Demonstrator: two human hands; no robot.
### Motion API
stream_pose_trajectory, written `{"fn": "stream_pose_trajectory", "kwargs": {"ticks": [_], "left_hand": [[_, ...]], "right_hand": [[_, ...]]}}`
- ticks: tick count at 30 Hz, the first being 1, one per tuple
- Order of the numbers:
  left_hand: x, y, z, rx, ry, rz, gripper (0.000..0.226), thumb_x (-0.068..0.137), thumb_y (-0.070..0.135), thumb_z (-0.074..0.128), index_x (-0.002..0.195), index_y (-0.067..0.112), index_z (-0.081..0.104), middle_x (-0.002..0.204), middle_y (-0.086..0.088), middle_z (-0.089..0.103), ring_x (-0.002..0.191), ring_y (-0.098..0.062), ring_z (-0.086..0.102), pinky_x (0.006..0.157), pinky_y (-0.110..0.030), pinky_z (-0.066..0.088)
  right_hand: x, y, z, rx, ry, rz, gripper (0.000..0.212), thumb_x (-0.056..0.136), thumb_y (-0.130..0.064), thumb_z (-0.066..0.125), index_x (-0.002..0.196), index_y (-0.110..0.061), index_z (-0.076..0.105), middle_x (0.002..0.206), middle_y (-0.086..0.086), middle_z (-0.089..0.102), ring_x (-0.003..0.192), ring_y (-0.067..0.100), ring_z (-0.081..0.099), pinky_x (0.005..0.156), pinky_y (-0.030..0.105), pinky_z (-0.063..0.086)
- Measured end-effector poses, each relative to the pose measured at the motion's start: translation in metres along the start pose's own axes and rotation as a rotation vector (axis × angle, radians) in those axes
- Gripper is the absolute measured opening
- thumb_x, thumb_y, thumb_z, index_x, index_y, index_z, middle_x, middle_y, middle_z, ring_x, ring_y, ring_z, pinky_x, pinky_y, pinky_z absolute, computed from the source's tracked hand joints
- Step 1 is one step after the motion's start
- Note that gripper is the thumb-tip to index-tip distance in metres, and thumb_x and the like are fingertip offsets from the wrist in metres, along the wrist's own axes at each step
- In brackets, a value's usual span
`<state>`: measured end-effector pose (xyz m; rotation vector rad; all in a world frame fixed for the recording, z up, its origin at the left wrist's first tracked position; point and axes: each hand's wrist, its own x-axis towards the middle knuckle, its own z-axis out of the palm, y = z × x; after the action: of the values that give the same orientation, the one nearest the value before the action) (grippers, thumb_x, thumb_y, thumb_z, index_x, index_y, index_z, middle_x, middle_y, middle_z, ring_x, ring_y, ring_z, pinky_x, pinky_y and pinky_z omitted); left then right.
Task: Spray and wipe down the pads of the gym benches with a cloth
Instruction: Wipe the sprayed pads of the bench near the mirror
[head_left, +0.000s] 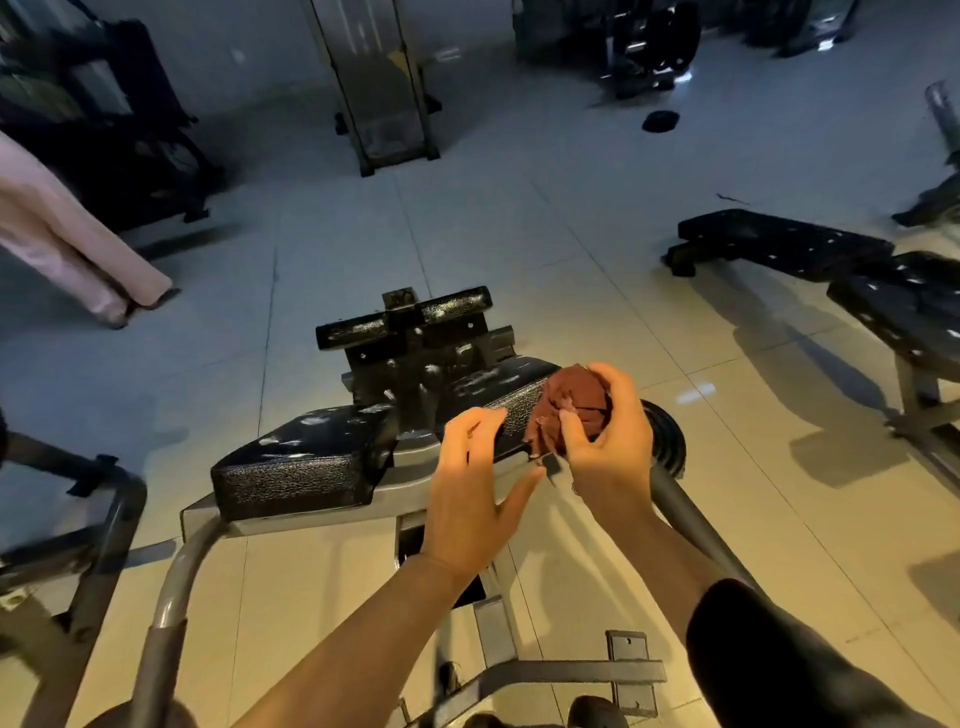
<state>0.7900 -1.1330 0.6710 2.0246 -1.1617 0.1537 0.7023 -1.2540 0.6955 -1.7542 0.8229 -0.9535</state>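
A bunched dark red cloth (576, 402) sits in my right hand (610, 441), whose fingers curl round it above the right black pad (511, 402) of a gym machine. My left hand (475, 488) is just left of the cloth, fingers relaxed and spread, fingertips near the pad's front edge; whether they touch it I cannot tell. The left black pad (306, 467) lies lower left, with shiny streaks on top. No spray bottle is in view.
Grey metal frame tubes (171, 587) run below the pads. Two black flat benches (779, 244) stand at the right. A person's legs in light trousers (67, 244) are at the left. More machines line the back, on a tiled floor.
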Motion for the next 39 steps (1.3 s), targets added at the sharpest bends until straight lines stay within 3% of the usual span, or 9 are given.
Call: {"fn": "stream_pose_trajectory", "kwargs": {"ticks": [4,9,14,21,24,28,34,37,39], "left_hand": [[-0.017,-0.033,-0.021,0.099,0.069,-0.268,0.05,0.085,0.012,0.072,0.13,0.012,0.051,0.131,-0.004,0.047,0.122,-0.011,0.041,0.107,-0.016,0.031],[-0.022,-0.044,-0.028,-0.15,-0.084,-0.388,0.063,0.089,0.0,0.064,0.145,0.016,0.039,0.14,0.001,0.05,0.132,-0.012,0.042,0.113,-0.027,0.03],[-0.021,-0.048,-0.035,-0.333,0.005,-0.473,0.061,0.094,-0.004,0.053,0.147,0.014,0.03,0.126,0.002,0.057,0.117,-0.006,0.056,0.104,-0.025,0.044],[-0.01,-0.05,-0.035,-0.498,-0.159,-0.556,0.065,0.092,-0.01,0.054,0.148,0.016,0.033,0.144,-0.001,0.048,0.132,-0.011,0.045,0.105,-0.016,0.037],[-0.01,-0.039,-0.032,-0.58,-0.086,-0.569,0.058,0.092,-0.013,0.05,0.14,0.016,0.038,0.129,0.002,0.057,0.122,-0.002,0.053,0.098,-0.014,0.044],[-0.011,-0.043,-0.031,-0.569,-0.035,-0.55,0.052,0.093,-0.015,0.041,0.136,0.014,0.035,0.117,-0.001,0.062,0.104,0.003,0.06,0.09,-0.011,0.045],[-0.008,-0.036,-0.022,-0.662,-0.019,-0.612,0.055,0.091,-0.02,0.034,0.14,0.007,0.034,0.138,-0.017,0.048,0.128,-0.026,0.05,0.109,-0.033,0.042],[-0.011,-0.033,-0.024,-0.692,-0.007,-0.624,0.053,0.094,-0.017,0.034,0.138,0.011,0.035,0.134,-0.01,0.048,0.126,-0.021,0.05,0.102,-0.02,0.043],[-0.015,-0.035,-0.028,-0.727,0.01,-0.613,0.052,0.093,-0.017,0.034,0.138,0.009,0.035,0.132,-0.014,0.052,0.119,-0.02,0.056,0.097,-0.021,0.046]], "right_hand": [[0.003,0.006,0.024,-0.151,-0.071,0.015,0.048,0.091,-0.002,0.062,0.135,-0.016,0.051,0.138,0.004,0.043,0.118,0.009,0.046,0.085,-0.005,0.034],[-0.013,0.011,0.065,-0.37,-0.017,0.045,0.049,0.093,-0.003,0.055,0.14,-0.016,0.049,0.149,0.008,0.043,0.14,0.026,0.035,0.112,0.03,0.02],[-0.055,-0.007,0.104,-0.394,-0.494,-0.358,0.051,0.082,0.004,0.061,0.128,-0.018,0.06,0.136,0.003,0.055,0.132,0.02,0.046,0.112,0.038,0.038],[-0.017,-0.003,0.058,-0.454,0.011,-0.148,0.045,0.089,0.001,0.052,0.133,-0.009,0.054,0.142,0.013,0.045,0.135,0.033,0.039,0.109,0.052,0.039],[-0.024,0.004,0.072,-0.548,-0.189,-0.204,0.052,0.083,0.008,0.057,0.134,-0.006,0.054,0.145,0.02,0.042,0.137,0.039,0.035,0.109,0.058,0.036],[-0.047,0.005,0.079,-0.401,-0.451,-0.332,0.054,0.086,-0.015,0.032,0.132,-0.004,0.058,0.145,0.008,0.045,0.14,0.019,0.032,0.119,0.032,0.022],[-0.016,-0.006,0.045,-0.364,0.041,-0.071,0.049,0.091,0.008,0.052,0.136,-0.013,0.054,0.148,0.007,0.042,0.139,0.019,0.034,0.118,0.035,0.03],[-0.033,-0.015,0.062,-0.371,-0.197,-0.157,0.048,0.093,0.008,0.047,0.137,-0.01,0.054,0.147,0.005,0.043,0.133,0.006,0.03,0.114,0.007,0.014],[-0.057,-0.012,0.079,-0.331,-0.36,-0.201,0.052,0.091,0.012,0.046,0.138,-0.011,0.053,0.15,0.006,0.041,0.141,0.011,0.029,0.117,0.014,0.014]]}}
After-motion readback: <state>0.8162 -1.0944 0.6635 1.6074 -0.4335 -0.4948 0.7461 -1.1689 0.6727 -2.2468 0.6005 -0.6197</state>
